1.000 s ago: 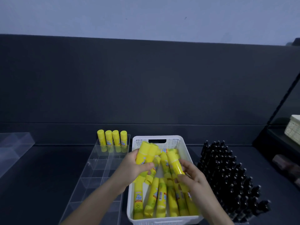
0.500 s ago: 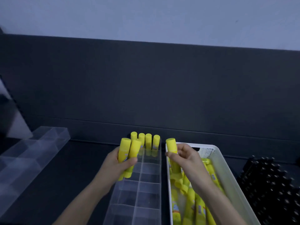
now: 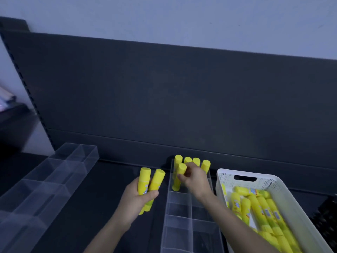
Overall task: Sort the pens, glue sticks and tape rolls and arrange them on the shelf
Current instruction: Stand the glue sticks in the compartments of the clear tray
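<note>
At lower centre of the frame the right grip [image 3: 194, 177] pinches one yellow glue stick [image 3: 179, 175], upright in the far compartment of the clear divided tray [image 3: 179, 221], just in front of four standing glue sticks [image 3: 205, 165]. To its left, the left grip [image 3: 135, 203] is curled round two more glue sticks [image 3: 151, 181] above the dark shelf [image 3: 91, 207]. Loose glue sticks [image 3: 262, 210] lie in the white basket [image 3: 226, 177] at lower right.

A white mesh basket [image 3: 224, 179] with a handle slot stands at the right. Just left of it lies 1 clear divided tray [image 3: 179, 207]. A 2nd clear tray [image 3: 45, 179] lies well apart, further left, set at an angle. Behind the basket rises a dark back panel [image 3: 182, 97], with pale wall [image 3: 164, 15] above. Far left of the basket, a slotted upright [image 3: 25, 86] slants.
</note>
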Demonstrator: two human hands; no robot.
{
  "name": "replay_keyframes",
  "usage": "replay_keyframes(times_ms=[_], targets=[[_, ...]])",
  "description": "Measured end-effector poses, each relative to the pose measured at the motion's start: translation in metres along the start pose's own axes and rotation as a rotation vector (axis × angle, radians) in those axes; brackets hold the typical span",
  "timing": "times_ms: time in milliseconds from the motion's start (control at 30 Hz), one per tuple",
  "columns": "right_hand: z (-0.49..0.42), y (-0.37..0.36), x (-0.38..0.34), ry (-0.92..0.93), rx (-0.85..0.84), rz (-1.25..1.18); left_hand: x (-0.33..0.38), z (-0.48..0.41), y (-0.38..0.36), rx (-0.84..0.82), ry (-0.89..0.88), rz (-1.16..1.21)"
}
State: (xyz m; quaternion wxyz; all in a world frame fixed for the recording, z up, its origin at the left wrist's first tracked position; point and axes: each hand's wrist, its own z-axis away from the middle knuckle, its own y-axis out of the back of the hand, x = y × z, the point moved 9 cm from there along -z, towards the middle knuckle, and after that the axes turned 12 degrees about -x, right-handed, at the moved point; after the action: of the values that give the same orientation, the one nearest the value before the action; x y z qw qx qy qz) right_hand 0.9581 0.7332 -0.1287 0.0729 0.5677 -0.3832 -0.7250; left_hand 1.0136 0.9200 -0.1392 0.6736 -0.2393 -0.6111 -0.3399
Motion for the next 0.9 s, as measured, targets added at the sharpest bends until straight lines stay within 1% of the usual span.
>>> replay_keyframes(times_ms=[233, 533, 600, 700, 767, 833, 900], targets=[[-0.002, -0.014, 0.004, 0.013, -0.031, 0.140, -0.010, -0.007, 0.003, -0.014, 0.022, 0.052], [0.001, -0.015, 0.002, 0.020, -0.031, 0.188, -0.007, -0.012, -0.002, -0.032, 0.015, 0.070], [0.006, -0.011, 0.000, 0.018, -0.028, 0.149, -0.006, -0.012, -0.003, -0.033, 0.011, 0.077], [0.020, 0.008, -0.008, 0.039, 0.059, 0.076, -0.002, -0.011, -0.007, -0.039, -0.005, 0.102], [0.033, 0.019, -0.018, 0.082, 0.083, -0.063, 0.002, -0.012, -0.012, -0.051, -0.021, 0.115], [0.043, 0.017, -0.031, 0.130, -0.013, -0.235, 0.006, -0.014, -0.019, -0.071, -0.036, 0.129], [0.048, 0.009, -0.042, 0.172, -0.130, -0.300, 0.010, -0.015, -0.028, -0.108, -0.053, 0.137]])
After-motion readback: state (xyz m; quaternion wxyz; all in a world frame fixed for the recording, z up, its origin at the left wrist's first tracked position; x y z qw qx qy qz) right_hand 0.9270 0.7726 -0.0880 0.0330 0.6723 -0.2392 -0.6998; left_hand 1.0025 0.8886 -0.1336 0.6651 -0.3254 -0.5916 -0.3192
